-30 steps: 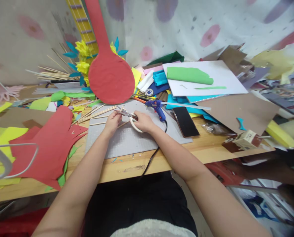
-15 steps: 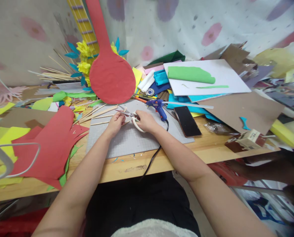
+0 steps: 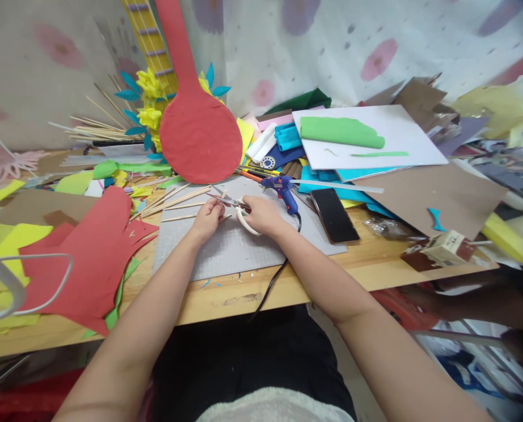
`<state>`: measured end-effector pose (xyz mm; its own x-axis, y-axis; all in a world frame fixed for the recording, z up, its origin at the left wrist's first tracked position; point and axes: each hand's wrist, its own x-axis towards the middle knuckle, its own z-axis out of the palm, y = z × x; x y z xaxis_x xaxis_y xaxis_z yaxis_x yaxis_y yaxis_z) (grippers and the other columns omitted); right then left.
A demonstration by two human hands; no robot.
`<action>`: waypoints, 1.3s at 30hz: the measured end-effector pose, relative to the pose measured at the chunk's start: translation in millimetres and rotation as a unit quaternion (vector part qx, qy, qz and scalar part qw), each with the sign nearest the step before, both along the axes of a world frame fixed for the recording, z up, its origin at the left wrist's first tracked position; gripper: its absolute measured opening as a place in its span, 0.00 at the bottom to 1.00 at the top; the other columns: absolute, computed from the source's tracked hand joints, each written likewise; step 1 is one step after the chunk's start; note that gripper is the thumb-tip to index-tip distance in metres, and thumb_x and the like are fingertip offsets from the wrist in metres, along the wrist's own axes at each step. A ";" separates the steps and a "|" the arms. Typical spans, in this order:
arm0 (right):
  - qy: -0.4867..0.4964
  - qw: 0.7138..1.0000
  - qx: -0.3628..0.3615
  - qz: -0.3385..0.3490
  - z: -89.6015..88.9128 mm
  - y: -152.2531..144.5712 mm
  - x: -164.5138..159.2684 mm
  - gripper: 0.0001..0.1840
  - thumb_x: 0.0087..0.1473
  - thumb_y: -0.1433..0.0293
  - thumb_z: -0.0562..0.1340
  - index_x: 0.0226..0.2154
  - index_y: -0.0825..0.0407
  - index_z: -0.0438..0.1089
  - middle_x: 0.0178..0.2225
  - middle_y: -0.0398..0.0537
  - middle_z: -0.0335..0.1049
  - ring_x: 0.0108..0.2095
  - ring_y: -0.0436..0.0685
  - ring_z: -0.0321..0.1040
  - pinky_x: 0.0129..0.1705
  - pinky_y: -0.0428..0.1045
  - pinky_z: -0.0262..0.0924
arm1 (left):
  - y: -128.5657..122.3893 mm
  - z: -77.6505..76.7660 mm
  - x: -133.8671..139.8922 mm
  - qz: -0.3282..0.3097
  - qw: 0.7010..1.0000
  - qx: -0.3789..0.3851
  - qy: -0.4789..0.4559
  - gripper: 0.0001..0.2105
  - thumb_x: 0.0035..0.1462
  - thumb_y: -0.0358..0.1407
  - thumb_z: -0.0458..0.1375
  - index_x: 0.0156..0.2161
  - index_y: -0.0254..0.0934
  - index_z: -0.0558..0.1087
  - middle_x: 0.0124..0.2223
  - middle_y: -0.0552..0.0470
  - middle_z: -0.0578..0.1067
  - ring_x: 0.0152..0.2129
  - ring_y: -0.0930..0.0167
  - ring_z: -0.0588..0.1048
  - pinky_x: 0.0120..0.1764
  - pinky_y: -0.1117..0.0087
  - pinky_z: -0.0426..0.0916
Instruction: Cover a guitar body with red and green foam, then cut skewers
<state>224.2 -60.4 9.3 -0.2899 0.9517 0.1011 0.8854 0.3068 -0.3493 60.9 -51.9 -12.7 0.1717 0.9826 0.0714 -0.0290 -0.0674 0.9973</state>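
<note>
My right hand [image 3: 261,215] is closed around the white handles of a pair of scissors [image 3: 243,221], whose blades point left and stand apart. My left hand [image 3: 209,219] is pinched on a thin wooden stick [image 3: 224,194], its short end poking up at the scissor blades. Most of that stick is hidden by my fingers. Several more wooden sticks [image 3: 170,202] lie to the left of my left hand, partly on the grey cutting mat [image 3: 226,258]. Behind my right hand rests a blue glue gun [image 3: 282,189] with a long glue stick in it.
A phone [image 3: 334,215] lies right of the mat. A red round-bodied paper instrument [image 3: 200,140] leans at the back. Red paper [image 3: 81,264] covers the left side. Green paper [image 3: 340,132] lies on a white board [image 3: 413,146]. A black cord [image 3: 272,282] hangs over the table edge.
Both hands stay in nearly the same place, with the scissors at the stick. The whole view has shifted very slightly.
</note>
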 end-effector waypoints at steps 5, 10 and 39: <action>-0.007 1.000 0.011 0.010 -2.1 1.8 1.5 0.14 0.53 0.59 0.57 0.34 0.52 0.68 0.36 0.50 0.73 0.35 0.56 0.66 0.29 0.48 0.45 | 0.8 -2.2 -0.1 -0.001 1.000 -0.004 0.006 0.08 0.55 0.35 0.52 0.27 0.36 0.65 0.16 0.62 0.53 0.14 0.78 0.53 0.22 0.76 0.53; -0.013 1.000 0.005 0.006 -2.2 2.1 1.6 0.14 0.53 0.59 0.56 0.35 0.53 0.67 0.37 0.52 0.73 0.36 0.57 0.65 0.30 0.48 0.46 | 1.9 -3.6 -0.3 -0.003 1.000 -0.007 0.012 0.08 0.56 0.35 0.52 0.27 0.36 0.65 0.15 0.62 0.53 0.14 0.78 0.53 0.21 0.76 0.52; -0.030 0.999 0.004 -0.015 0.5 0.4 -3.0 0.15 0.53 0.57 0.56 0.32 0.51 0.71 0.35 0.52 0.74 0.36 0.58 0.68 0.30 0.49 0.48 | 3.6 -0.4 -12.3 -0.029 0.999 -0.002 0.036 0.08 0.53 0.37 0.55 0.27 0.35 0.66 0.17 0.59 0.58 0.15 0.78 0.57 0.21 0.76 0.54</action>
